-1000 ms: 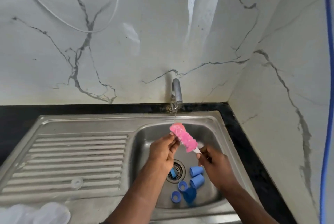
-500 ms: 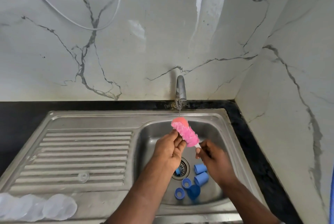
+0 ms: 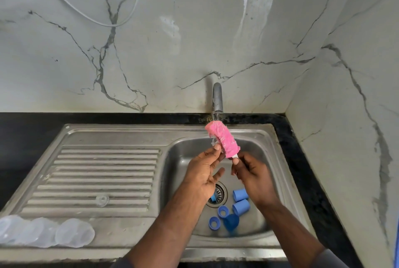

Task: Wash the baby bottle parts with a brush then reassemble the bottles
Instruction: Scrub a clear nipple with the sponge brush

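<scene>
My right hand [image 3: 254,176] grips the white handle of the pink bristled bottle brush [image 3: 223,139], its head slanting far-left under the steel tap [image 3: 217,100], my loose-fingered left hand [image 3: 203,172] touching the bristles.

Pink brush [image 3: 223,139]; blue caps [image 3: 240,200] in the steel-grey sink [image 3: 269,151]; white wall [image 3: 172,41] with grey veins; black surface [image 3: 26,129].
</scene>
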{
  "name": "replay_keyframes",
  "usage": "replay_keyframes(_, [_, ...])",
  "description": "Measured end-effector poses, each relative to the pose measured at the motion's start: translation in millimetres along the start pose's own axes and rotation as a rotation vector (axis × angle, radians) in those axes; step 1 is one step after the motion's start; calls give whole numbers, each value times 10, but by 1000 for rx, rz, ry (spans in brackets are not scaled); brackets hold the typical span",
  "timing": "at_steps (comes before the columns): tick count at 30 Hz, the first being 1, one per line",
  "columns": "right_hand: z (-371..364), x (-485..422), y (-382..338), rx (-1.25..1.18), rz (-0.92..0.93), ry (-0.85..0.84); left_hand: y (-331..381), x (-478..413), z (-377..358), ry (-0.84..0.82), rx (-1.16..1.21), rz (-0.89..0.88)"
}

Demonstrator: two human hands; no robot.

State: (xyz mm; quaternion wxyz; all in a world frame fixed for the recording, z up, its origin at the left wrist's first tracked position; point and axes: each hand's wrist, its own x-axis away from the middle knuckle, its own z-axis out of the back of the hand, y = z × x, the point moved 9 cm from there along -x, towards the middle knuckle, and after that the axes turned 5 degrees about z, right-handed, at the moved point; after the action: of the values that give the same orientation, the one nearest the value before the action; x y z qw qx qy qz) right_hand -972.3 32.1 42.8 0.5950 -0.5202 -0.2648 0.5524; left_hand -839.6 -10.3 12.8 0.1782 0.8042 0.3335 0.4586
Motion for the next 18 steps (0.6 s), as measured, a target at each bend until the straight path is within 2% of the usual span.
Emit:
replay_keyframes(12, [-18, 182, 197, 20, -58, -131, 34, -4, 194, 147, 223, -33])
replay_keyframes(18, [87, 242, 364, 89, -130, -110, 249, 25, 338, 186, 234, -156])
